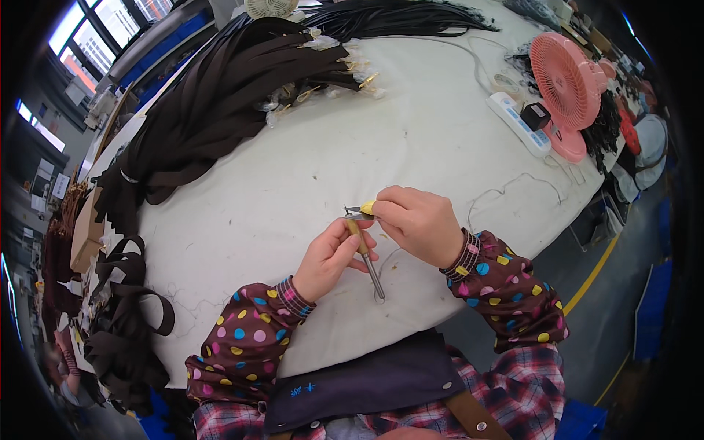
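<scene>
My left hand [328,257] is closed around a slim tool with a wooden handle [355,229] and a metal shaft [374,277] that points down toward me. What kind of tool it is, I cannot tell. Held in my right hand [422,224] is a pair of small yellow-handled snips [366,208], their pointed metal blades reaching left across the top of the wooden handle. A tiny dark bit shows by the blade tips, too small to name. Both hands meet above the white table [257,183], close to its near edge.
Bundles of dark brown straps [198,110] with clear wrapping lie at the left and far left; black cords [396,20] stretch along the far edge. A pink fan [565,81] and a white power strip [518,123] stand at far right. A person [649,147] sits beyond them.
</scene>
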Motion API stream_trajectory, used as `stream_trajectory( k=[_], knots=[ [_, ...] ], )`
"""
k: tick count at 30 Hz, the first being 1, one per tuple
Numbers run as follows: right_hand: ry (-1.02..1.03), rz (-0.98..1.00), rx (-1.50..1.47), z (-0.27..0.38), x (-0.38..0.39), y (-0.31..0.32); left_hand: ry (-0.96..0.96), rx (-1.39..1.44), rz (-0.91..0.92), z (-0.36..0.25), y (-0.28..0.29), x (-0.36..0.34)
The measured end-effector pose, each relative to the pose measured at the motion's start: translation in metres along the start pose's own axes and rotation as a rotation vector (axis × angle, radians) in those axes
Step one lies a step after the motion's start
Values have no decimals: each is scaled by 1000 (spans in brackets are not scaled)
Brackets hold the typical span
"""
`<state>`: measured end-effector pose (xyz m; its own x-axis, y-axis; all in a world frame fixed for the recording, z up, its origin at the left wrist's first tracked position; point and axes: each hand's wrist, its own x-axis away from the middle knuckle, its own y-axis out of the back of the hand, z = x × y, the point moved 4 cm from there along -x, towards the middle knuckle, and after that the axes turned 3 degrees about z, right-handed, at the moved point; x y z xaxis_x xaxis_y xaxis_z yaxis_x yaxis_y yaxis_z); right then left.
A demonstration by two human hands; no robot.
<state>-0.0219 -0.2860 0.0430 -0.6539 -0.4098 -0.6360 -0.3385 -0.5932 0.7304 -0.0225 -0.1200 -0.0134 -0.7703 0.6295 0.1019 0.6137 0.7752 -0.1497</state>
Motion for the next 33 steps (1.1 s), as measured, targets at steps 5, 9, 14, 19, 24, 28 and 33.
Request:
stream_trajectory(
  k=[5,9,14,19,24,28,33],
  knots=[
    [-55,3,1,-4,1,0,8,8,10,-2,0,1],
    [11,2,-46,-1,0,-1,5,16,20,-1,-1,1],
    [-43,-24,-23,-11,0,-2,11,11,25,-2,0,1],
    [3,-13,-60,-7,0,-4,3,4,14,-2,0,1],
    [-18,-26,-45,-9,-1,1,23,-1,-28,-1,1,0],
    [-21,-9,-12,-4,-1,-5,7,49,-63,1,3,-2],
    [-127,-28,36,-15,4,16,16,16,-78,2,5,-5]
  ],
)
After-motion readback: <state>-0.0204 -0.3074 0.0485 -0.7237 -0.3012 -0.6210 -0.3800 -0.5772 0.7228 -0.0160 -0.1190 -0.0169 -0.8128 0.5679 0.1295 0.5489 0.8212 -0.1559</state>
